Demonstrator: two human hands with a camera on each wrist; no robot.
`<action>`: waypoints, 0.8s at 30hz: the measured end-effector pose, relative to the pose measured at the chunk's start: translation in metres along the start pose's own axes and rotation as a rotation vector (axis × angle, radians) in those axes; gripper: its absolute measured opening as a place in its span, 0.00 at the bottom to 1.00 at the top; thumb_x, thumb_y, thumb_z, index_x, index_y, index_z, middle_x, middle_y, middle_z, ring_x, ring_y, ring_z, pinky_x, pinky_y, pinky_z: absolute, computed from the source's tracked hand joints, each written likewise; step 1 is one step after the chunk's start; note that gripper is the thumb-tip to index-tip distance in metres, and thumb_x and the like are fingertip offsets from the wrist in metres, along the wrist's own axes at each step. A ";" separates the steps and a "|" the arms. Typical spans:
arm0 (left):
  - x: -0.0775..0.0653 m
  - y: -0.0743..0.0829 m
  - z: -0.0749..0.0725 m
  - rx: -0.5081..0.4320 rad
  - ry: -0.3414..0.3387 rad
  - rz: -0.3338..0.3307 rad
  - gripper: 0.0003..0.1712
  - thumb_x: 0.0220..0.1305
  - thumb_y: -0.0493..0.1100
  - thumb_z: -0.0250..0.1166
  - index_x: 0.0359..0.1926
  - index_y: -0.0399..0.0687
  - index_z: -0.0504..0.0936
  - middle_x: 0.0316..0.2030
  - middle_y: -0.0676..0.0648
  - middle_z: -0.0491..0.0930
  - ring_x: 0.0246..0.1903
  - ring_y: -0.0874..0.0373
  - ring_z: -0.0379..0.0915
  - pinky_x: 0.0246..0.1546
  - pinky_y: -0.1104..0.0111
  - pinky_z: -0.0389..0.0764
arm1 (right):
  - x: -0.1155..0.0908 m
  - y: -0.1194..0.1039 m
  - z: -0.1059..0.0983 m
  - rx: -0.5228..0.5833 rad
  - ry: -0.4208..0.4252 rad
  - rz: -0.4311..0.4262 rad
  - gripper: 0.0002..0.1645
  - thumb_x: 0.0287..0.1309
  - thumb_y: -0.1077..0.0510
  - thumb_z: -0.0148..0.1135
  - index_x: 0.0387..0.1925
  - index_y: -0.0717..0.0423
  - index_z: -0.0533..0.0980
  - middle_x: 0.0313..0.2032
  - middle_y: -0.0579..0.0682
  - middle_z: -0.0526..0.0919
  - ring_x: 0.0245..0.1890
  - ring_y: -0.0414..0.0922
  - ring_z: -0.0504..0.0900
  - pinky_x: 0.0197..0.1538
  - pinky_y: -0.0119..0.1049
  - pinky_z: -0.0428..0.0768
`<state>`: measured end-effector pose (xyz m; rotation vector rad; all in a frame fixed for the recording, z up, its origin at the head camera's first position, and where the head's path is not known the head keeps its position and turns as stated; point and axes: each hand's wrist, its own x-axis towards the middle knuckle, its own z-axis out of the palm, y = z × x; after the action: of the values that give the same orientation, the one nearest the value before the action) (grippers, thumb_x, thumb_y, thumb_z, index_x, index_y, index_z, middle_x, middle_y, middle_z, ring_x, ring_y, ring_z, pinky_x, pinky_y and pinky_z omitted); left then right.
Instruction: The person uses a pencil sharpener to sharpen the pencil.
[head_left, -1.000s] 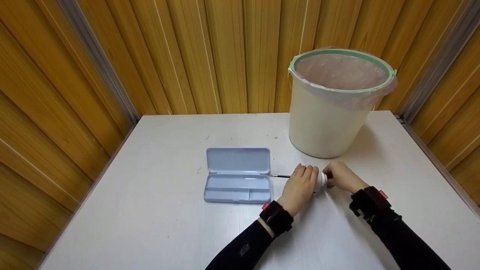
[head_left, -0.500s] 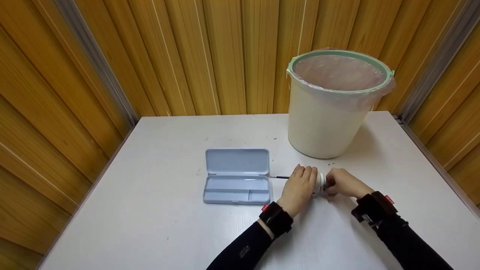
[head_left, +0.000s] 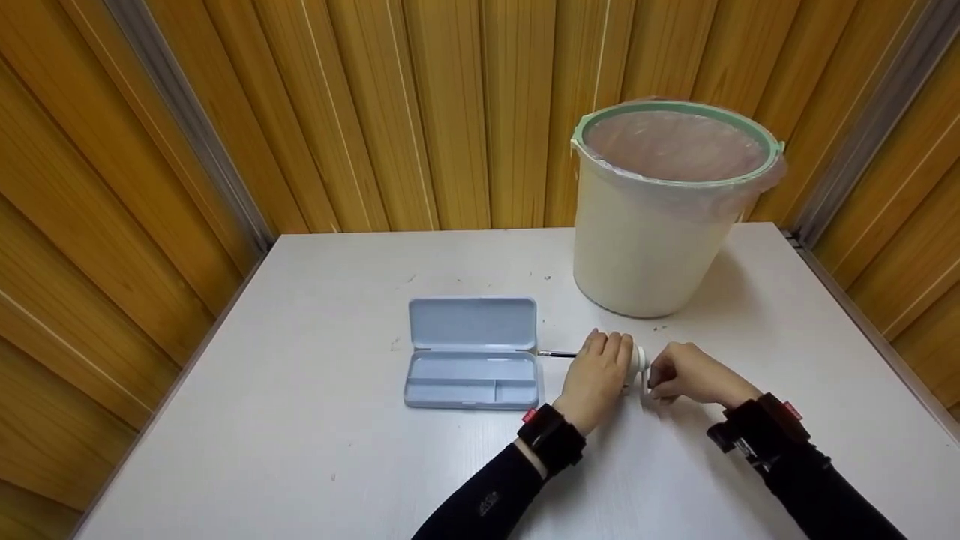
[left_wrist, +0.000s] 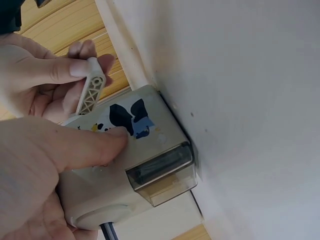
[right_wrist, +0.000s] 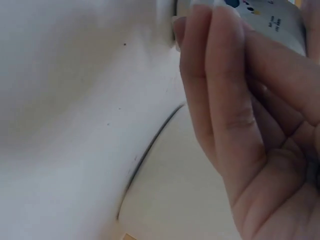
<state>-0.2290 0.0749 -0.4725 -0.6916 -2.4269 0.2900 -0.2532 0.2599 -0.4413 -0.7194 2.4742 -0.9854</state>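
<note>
The left hand [head_left: 598,381] is clamped round an off-white, rounded plastic pencil sharpener [left_wrist: 112,180] on the smooth white tabletop [head_left: 225,375]; the right hand [head_left: 690,373], at its 3 o'clock, pinches the pale plastic crank [left_wrist: 91,92]. Head view: sharpener mostly hidden, but a slim dark pencil [head_left: 559,354] projects toward 9 o'clock. Left-wrist view adds a cartoon animal print [left_wrist: 131,120], a transparent boxy drawer [left_wrist: 172,187] and triangular ribbing in the crank. Right-wrist view: curled fingers [right_wrist: 227,90] cover the crank; small lettering [right_wrist: 276,22] shows beyond. At the sharpener's 9 o'clock, an open light-blue rectangular pencil case [head_left: 472,366], three compartments; at 12 o'clock, a cream tapered bin [head_left: 649,240], green-rimmed, with crinkled translucent pinkish liner [head_left: 675,146].
</note>
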 end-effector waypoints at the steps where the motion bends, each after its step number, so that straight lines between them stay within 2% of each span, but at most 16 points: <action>1: 0.000 0.000 0.000 0.001 0.002 -0.001 0.18 0.68 0.39 0.48 0.58 0.48 0.72 0.49 0.55 0.76 0.49 0.62 0.72 0.64 0.71 0.71 | -0.001 -0.001 -0.001 0.002 -0.002 0.003 0.03 0.51 0.71 0.68 0.25 0.70 0.81 0.23 0.57 0.85 0.23 0.42 0.84 0.29 0.29 0.84; 4: 0.000 0.000 0.001 0.006 0.011 -0.003 0.18 0.68 0.39 0.49 0.57 0.49 0.72 0.48 0.55 0.77 0.48 0.62 0.73 0.64 0.71 0.71 | -0.005 -0.007 -0.003 0.011 -0.010 0.008 0.03 0.51 0.71 0.68 0.25 0.70 0.81 0.24 0.57 0.86 0.24 0.42 0.84 0.29 0.29 0.84; 10: 0.000 0.000 0.001 0.000 0.006 0.001 0.18 0.69 0.40 0.48 0.57 0.48 0.72 0.48 0.55 0.77 0.48 0.62 0.73 0.64 0.71 0.71 | -0.012 -0.018 -0.010 -0.047 0.001 -0.023 0.03 0.51 0.70 0.68 0.25 0.68 0.81 0.24 0.59 0.86 0.23 0.40 0.84 0.28 0.29 0.83; 17: -0.001 -0.001 -0.001 0.009 0.018 0.003 0.18 0.68 0.40 0.48 0.57 0.49 0.73 0.48 0.55 0.77 0.48 0.62 0.73 0.63 0.70 0.72 | -0.018 -0.028 -0.019 -0.086 0.054 -0.061 0.03 0.53 0.68 0.67 0.27 0.67 0.82 0.25 0.58 0.86 0.22 0.39 0.83 0.29 0.33 0.84; 24: 0.001 -0.001 0.001 -0.011 0.052 -0.001 0.17 0.66 0.39 0.49 0.54 0.48 0.73 0.45 0.55 0.77 0.46 0.62 0.74 0.62 0.71 0.73 | -0.019 -0.035 -0.027 -0.113 0.139 -0.052 0.03 0.53 0.69 0.66 0.28 0.68 0.82 0.26 0.55 0.87 0.24 0.41 0.85 0.30 0.31 0.82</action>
<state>-0.2303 0.0746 -0.4726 -0.6938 -2.3811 0.2552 -0.2409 0.2626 -0.3951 -0.7784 2.6618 -0.9495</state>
